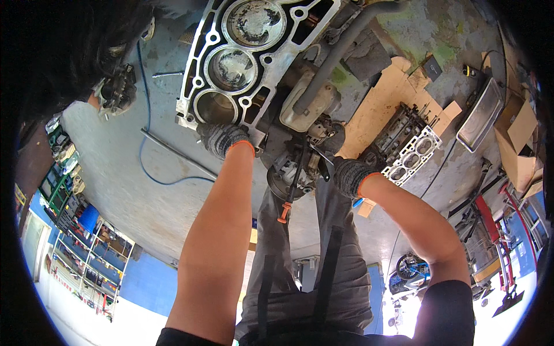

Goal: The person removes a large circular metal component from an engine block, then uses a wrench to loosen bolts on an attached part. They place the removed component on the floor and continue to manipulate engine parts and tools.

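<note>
A bare engine block [248, 52] with open cylinder bores stands in front of me on a grey concrete floor. My left hand [222, 138], in a dark glove with an orange cuff, grips the block's near corner. My right hand [349, 173], gloved the same way, is closed on a wrench [321, 157] set against the parts on the block's side, by the round pulley [285, 181]. A thin dark tool with an orange handle [283, 212] hangs down from that area over my grey trousers.
A cylinder head [407, 144] lies on cardboard [381, 104] to the right, with a metal tray [479, 112] and open cardboard boxes [519, 138] beyond. A metal rod [176, 153] and blue cable [144, 144] lie left. Shelving [86, 248] and red equipment [496, 230] stand around.
</note>
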